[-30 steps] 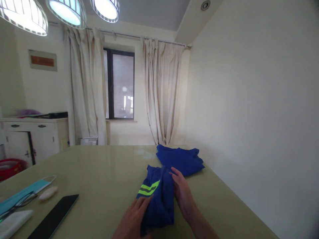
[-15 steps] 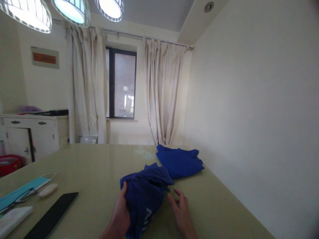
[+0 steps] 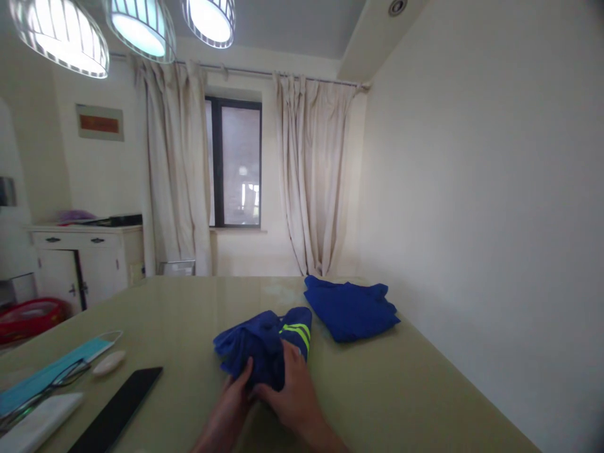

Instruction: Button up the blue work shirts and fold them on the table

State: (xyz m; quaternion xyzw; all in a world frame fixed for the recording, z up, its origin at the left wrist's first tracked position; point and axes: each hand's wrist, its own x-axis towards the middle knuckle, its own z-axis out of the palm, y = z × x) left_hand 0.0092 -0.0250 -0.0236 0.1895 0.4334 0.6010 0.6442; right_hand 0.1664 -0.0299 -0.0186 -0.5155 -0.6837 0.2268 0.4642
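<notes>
In the head view a bunched dark blue garment (image 3: 257, 343) lies on the pale green table, near its middle. A part of it at the right bears bright yellow-green stripes. My left hand (image 3: 236, 395) grips its near edge, the thumb on top and the other fingers hidden. Over the garment's near right side, my right hand (image 3: 295, 390) is curled, its thumb close to my left fingers. Beyond it to the right rests a second blue cloth piece (image 3: 352, 309), spread fairly flat and touched by neither hand.
On the table's left side lie a light blue face mask (image 3: 56, 371), glasses (image 3: 70, 372), a pale oval object (image 3: 109, 363), a white flat object (image 3: 42, 421) and a black phone-like slab (image 3: 117, 409). A white wall (image 3: 472, 251) borders the table's right edge.
My right hand has moved left from beside the garment onto it. The garment has been turned and bunched; its white lettering is out of sight and its yellow-green stripes show. The view has shifted slightly left.
</notes>
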